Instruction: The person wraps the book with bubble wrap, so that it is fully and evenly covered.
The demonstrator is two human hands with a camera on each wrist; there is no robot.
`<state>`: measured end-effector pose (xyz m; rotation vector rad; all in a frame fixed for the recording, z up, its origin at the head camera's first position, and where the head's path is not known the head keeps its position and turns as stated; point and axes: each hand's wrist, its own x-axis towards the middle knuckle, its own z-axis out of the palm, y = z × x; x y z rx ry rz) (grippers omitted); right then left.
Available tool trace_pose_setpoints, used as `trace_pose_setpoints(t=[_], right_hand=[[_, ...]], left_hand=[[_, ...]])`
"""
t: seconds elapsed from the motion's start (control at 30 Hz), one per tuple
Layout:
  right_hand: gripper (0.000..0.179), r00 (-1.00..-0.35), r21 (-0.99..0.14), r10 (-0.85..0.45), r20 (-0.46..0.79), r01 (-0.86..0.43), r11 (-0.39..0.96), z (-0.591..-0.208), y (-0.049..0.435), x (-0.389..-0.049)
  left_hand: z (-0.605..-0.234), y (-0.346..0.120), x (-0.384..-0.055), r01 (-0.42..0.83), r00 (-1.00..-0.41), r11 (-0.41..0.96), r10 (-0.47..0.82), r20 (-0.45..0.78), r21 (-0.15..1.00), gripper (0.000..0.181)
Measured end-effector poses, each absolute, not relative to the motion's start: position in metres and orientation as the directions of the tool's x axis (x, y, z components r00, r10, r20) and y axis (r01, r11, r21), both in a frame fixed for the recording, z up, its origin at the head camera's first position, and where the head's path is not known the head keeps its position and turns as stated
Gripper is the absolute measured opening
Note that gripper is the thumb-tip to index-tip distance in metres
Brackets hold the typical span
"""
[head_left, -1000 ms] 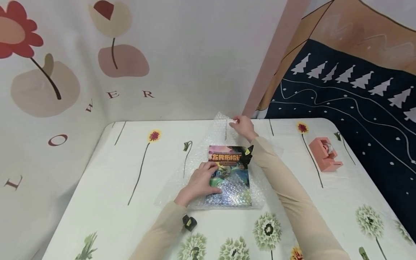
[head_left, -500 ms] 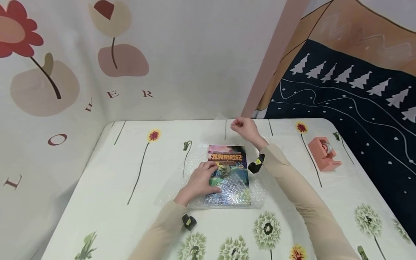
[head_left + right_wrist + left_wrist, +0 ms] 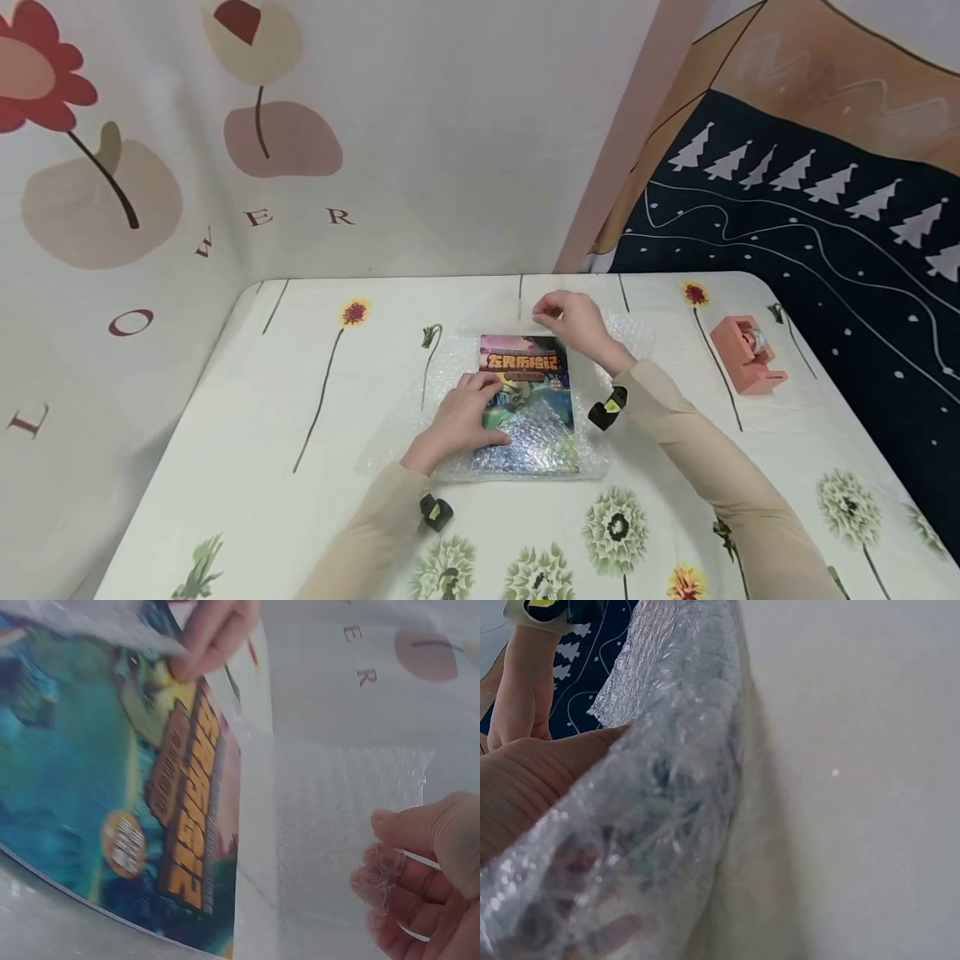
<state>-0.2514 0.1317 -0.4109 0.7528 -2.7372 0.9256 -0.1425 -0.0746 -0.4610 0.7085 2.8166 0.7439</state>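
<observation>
A picture book with a colourful cover and orange title lettering lies on a sheet of bubble wrap. Part of the wrap is folded over the book's lower half; the title end shows bare. My left hand rests on the book's left side, fingers on the cover and wrap fold, thumb against the wrap. Beyond the book's top edge, my right hand pinches the far end of the wrap between thumb and fingers. In the right wrist view, that wrap flap stretches from the book to the hand.
A pink tape dispenser with a roll of tape stands on the right of the table. The flower-printed tablecloth covers the tabletop. Printed curtains hang behind the far edge.
My right hand has drawn the far end of the bubble wrap back toward the book, moving nearer and slightly right. The left hand stays where it was on the book.
</observation>
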Motion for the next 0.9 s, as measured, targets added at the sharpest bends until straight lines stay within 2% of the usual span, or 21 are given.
trace_pose_setpoints(t=[0.23, 0.5, 0.6, 0.77, 0.9], right_hand=[[0.003, -0.808, -0.457, -0.490, 0.326, -0.589, 0.667, -0.416, 0.131, -0.233], [0.010, -0.717, -0.360, -0.599, 0.357, -0.697, 0.620, -0.428, 0.136, -0.218], [0.010, -0.679, -0.332, -0.630, 0.377, -0.734, 0.593, -0.434, 0.137, -0.213], [0.009, -0.659, -0.290, -0.655, 0.369, -0.752, 0.593, -0.442, 0.137, -0.210], [0.008, -0.649, -0.274, -0.678, 0.346, -0.761, 0.589, -0.447, 0.137, -0.208]], left_hand=[[-0.462, -0.075, -0.143, 0.405, -0.880, 0.767, 0.475, -0.017, 0.498, 0.083], [-0.462, -0.074, -0.142, 0.398, -0.884, 0.765, 0.467, -0.010, 0.507, 0.086], [-0.463, -0.074, -0.141, 0.377, -0.896, 0.763, 0.445, -0.004, 0.525, 0.093], [-0.465, -0.072, -0.139, 0.328, -0.922, 0.753, 0.388, 0.018, 0.571, 0.111], [-0.466, -0.071, -0.136, 0.336, -0.930, 0.752, 0.359, 0.076, 0.567, 0.114]])
